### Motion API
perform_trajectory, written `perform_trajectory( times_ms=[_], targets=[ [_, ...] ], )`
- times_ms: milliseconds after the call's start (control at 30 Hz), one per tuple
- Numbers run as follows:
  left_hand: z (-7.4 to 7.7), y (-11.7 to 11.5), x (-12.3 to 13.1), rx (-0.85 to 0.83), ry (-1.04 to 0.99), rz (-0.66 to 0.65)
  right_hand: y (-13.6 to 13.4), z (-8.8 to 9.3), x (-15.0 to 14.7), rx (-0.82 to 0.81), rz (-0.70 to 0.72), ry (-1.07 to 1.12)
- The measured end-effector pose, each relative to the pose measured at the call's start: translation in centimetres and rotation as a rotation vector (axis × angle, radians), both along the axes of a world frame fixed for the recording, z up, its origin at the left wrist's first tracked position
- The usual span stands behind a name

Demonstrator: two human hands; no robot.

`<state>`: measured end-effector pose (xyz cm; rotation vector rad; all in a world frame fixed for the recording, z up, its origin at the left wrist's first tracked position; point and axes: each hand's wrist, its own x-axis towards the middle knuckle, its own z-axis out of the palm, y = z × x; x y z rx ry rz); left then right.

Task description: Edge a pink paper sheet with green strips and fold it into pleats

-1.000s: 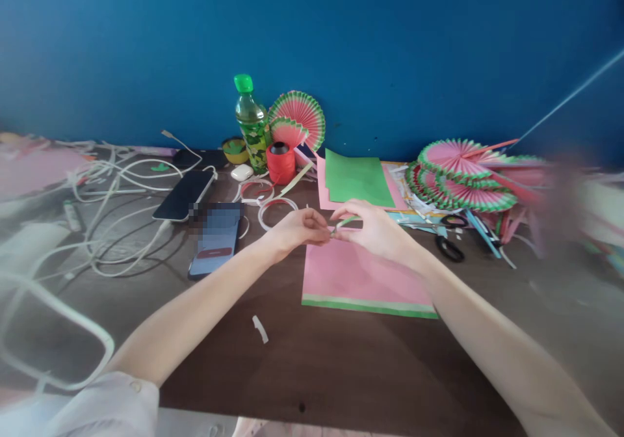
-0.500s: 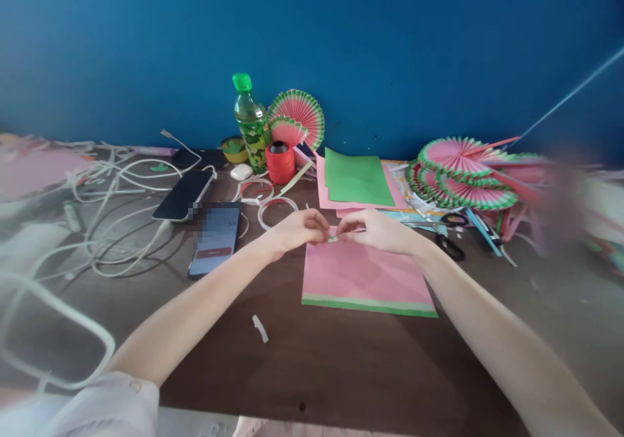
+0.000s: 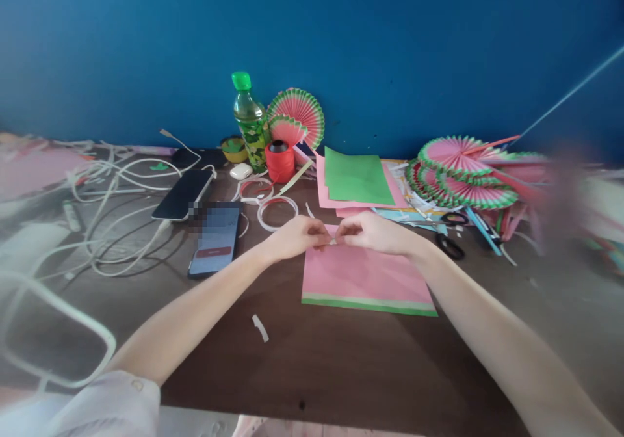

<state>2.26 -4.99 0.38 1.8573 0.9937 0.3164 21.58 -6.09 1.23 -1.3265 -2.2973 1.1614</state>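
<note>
The left grip and the right grip are close together, with the fingertips of both closed on a small pale bit. That little piece sits right between them, and most of it is hidden by the fingers. A pink sheet lies just under both grips. It has a green and white edge on the side near the person.

To the left of the left grip is a phone with its screen lit. White rings lie just past the left grip, a bit to the left. Behind them stand a red spool and a bottle with a green cap. A round folded paper fan is behind the spool.

Past the right grip is a green sheet. To the right of the right grip are scissors with black handles, and farther back is a pile of pink and green fans. Nearer to the person than the left grip, a white scrap lies on the brown tabletop.
</note>
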Motion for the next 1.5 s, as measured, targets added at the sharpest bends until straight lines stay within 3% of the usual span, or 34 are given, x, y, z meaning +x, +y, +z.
perform_trajectory(
  times_ms=[333,500,633,767,867,1133,1267,1500],
  targets=[
    [-0.1,0.4,-0.6,0.143,0.226,-0.141,-0.1,0.5,0.6,-0.137,0.1,-0.148],
    [-0.1,0.9,-1.2,0.114,0.317,-0.171,0.1,0.5,1.1,-0.214,0.169,-0.174],
    [0.5,1.4,-1.7,0.022,0.312,-0.224,-0.1,0.4,0.8,-0.168,0.166,-0.204],
    [2.1,1.9,-2.6,0.076,0.301,-0.115,-0.5,0.6,0.6,-0.101,0.127,-0.295],
    [2.8,2.1,-3.2,0.229,0.375,0.03,-0.7,0.7,0.6,-0.07,0.119,-0.331],
    [0.6,3.0,-4.1,0.416,0.59,0.062,-0.8,-0.9,-0.3,0.092,0.037,-0.309],
    [0.8,3.0,-4.1,0.326,0.529,-0.007,-0.8,-1.3,-0.7,0.158,-0.022,-0.251],
    [3.6,2.1,-3.3,0.131,0.165,-0.09,-0.6,0.5,-0.2,0.218,-0.198,0.067]
  ],
)
